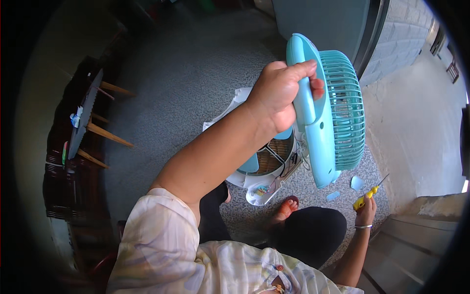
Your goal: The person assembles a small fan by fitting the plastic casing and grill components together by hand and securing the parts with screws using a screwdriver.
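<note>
Fan [333,112] was held up above the opened housing [267,159], left hand [281,93] wrapped tightly around its stiff rim. It looked light, hollow plastic; the thin grille seemed fragile. Right hand [366,209] pinched a screwdriver [367,195]

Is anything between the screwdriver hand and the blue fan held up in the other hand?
Nothing visible. The left hand holds the blue fan raised. The right hand grips a yellow screwdriver low by the floor. Only open air and two small blue pieces on the floor lie between them.
</note>
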A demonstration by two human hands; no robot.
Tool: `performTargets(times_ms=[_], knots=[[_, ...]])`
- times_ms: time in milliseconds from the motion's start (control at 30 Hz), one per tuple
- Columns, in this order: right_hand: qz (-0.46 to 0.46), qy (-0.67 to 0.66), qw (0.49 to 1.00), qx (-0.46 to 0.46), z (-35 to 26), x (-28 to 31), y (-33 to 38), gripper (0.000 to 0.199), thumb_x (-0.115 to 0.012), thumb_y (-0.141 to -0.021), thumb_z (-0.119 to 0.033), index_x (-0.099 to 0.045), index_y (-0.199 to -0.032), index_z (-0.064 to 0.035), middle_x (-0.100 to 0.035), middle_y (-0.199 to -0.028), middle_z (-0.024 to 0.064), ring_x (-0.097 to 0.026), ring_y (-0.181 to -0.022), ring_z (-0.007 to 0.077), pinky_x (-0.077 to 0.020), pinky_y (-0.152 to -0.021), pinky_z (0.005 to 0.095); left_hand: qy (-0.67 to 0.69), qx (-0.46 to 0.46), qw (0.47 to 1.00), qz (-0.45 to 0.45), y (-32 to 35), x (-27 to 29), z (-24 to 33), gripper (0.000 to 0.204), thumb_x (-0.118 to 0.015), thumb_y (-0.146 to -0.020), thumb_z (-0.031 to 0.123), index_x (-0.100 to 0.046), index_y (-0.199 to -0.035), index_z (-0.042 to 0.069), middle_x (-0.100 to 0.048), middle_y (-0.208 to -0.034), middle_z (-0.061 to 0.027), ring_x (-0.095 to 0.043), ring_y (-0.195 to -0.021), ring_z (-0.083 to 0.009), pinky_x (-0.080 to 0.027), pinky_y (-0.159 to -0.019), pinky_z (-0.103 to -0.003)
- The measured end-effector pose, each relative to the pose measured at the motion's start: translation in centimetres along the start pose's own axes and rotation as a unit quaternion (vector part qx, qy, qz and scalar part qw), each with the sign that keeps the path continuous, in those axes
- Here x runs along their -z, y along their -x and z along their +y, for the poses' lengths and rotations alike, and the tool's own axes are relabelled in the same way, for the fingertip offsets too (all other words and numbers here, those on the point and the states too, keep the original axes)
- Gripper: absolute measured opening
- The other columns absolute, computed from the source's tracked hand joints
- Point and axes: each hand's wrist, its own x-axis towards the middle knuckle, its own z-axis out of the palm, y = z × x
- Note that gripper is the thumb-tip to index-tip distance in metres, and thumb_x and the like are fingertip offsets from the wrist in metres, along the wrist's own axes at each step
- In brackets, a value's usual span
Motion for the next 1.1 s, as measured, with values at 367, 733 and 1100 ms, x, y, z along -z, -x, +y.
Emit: performTargets(times_ms=[367, 733, 1100], knots=[[-0.144, 0.006, 0.976, 0.165, -15.6, -11.3, 11.3, 0.023, -0.049, -0.084, -0.020, -0.050, -0.090, 0.0019, -0.053, -0.078, 0.0114, -0.052, -0.065, 0.0179, -0.0433, -0.056, 0.0278, 0.110, 0.045, 0.985, 0.129, 0.1, -2.7, 3.4, 0.016, -0.054, -0.088, 0.015, -0.047, -0.086, 0.001, -0.050, -0.077, -0.0109, -0.051, -0.067, -0.0201, -0.047, -0.064, -0.038], [-0.252, 0.009, 0.941, 0.226, -18.3, -20.7, 16.6, 0.020, -0.048, -0.082, -0.007, -0.048, -0.099, 0.0035, -0.053, -0.084, 0.0122, -0.058, -0.071, 0.0222, -0.0496, -0.068, 0.0330, 0.179, 0.094, 0.975, 0.097, 1.2, -3.9, 4.6, 0.011, -0.048, -0.090, 0.012, -0.045, -0.098, 0.004, -0.045, -0.084, -0.0117, -0.050, -0.067, -0.0229, -0.048, -0.063, -0.040], [-0.058, 0.283, 0.828, 0.480, -20.1, -24.3, 14.0, 0.035, -0.077, -0.066, -0.009, -0.052, -0.090, -0.0016, -0.062, -0.095, 0.0082, -0.058, -0.080, 0.0118, -0.0482, -0.069, 0.0240, 0.161, 0.101, 0.981, 0.025, 1.3, -6.6, 4.0, 0.015, -0.046, -0.091, 0.011, -0.043, -0.103, 0.002, -0.045, -0.088, -0.0126, -0.052, -0.074, -0.0233, -0.049, -0.069, -0.041]])
